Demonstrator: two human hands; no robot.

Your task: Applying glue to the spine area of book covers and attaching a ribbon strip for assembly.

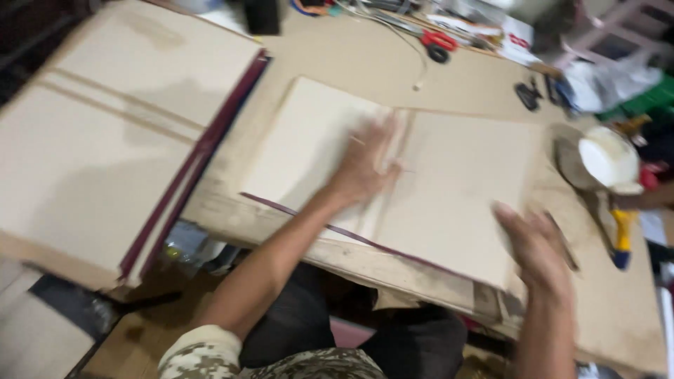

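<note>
Left hand (365, 165): open, fingers spread, palm pressed flat along the centre fold of the opened board cover (449, 189). Gripping nothing. Forearm comes up across the near edge of the cover.

Right hand (537, 245): blurred by motion, looks open with fingers loose, at the cover's near right corner. Cannot tell whether it touches the board or hovers just above it. Holds nothing that I can make out.

The cover lies open and flat on the worktable (618, 316), two pale panels joined at a spine strip, a dark maroon edging (337, 228) showing along the near side. Its near right corner sits at the table's front edge, over the person's lap.

To the left, a stack of similar covers (119, 140), maroon edges showing, tilts off the table's left side and is only partly supported. To the right, a white bowl (609, 158) stands near the cover's right edge with a yellow-handled tool (621, 235) just below it. At the far edge, red-handled scissors (439, 43) and clutter.

Risks, as judged:
- Only one palm clearly pins the cover; a quick sweep of the right hand could skew it or push the corner off the front edge.
- Uneven pressure at the fold could crease the spine strip.
- A right elbow swinging out could tip the bowl onto the board.
- The leaning stack could slide if the table is jolted.
</note>
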